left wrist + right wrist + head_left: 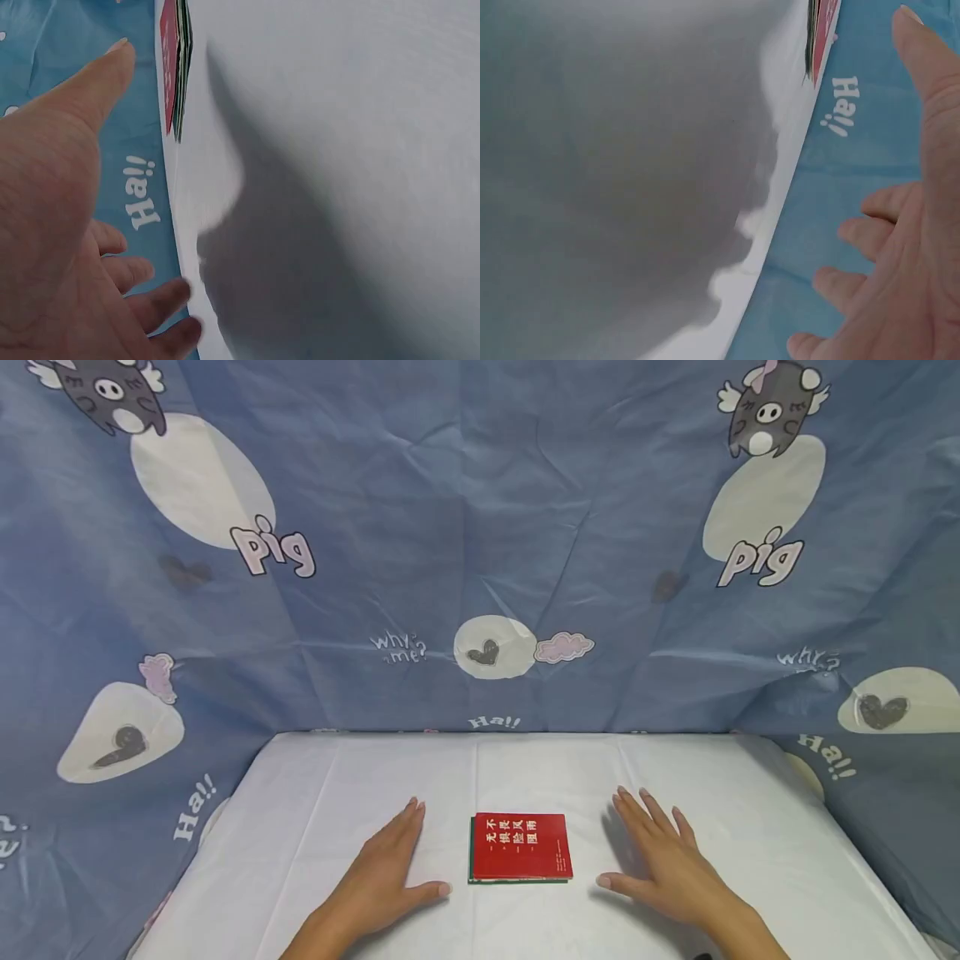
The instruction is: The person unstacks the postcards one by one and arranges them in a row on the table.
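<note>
A small stack of thin booklets (pixel 522 847) lies flat on the white-covered table, a red cover with white Chinese characters on top and a green edge showing beneath. In the left wrist view the stack (pixel 178 75) appears edge-on, with several layers. To its left is my left hand (pixel 378 872), fingers extended and thumb pointing toward the stack, holding nothing. My right hand (pixel 667 864) hovers on the other side with spread fingers and its thumb toward the stack, also holding nothing. Both hands cast shadows on the cloth.
The white tabletop (pixel 360 768) reaches back to a blue cloth backdrop (pixel 420 527) printed with pigs, hearts and lettering. The same blue cloth hangs along the left and right sides of the table.
</note>
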### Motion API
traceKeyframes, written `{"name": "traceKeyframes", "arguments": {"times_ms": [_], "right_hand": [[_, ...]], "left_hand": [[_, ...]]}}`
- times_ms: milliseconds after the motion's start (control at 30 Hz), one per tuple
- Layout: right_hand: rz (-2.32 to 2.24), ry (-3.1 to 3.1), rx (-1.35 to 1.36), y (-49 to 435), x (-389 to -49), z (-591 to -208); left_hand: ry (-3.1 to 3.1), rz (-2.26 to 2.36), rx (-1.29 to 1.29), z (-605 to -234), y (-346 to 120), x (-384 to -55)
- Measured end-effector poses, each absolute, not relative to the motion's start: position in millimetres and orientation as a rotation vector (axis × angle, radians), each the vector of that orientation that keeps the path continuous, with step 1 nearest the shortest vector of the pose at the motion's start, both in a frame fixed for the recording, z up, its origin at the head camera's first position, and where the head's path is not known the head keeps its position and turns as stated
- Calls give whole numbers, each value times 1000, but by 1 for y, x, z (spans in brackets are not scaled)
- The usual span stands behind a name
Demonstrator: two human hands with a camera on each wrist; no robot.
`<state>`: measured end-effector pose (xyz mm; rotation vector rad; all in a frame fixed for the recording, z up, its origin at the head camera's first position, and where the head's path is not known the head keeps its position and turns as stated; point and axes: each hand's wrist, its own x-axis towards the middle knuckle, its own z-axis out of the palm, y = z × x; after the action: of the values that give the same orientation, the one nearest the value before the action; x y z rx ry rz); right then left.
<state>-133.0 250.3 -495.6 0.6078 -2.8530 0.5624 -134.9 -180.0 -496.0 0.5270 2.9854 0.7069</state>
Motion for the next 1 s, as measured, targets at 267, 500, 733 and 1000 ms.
{"name": "traceKeyframes", "arguments": {"times_ms": [267, 500, 733, 1000], "right_hand": [[591, -2877, 657, 236, -138, -492], [529, -2862, 749, 226, -144, -493], [515, -2846, 836, 217, -146, -494], [569, -2851, 909, 207, -148, -499]], "left_hand": [[2972, 738, 614, -496, -167, -135], [2981, 665, 699, -498, -158, -136], [2984, 603, 772, -499, -148, -137], [2921, 616, 760, -504, -132, -139]]}}
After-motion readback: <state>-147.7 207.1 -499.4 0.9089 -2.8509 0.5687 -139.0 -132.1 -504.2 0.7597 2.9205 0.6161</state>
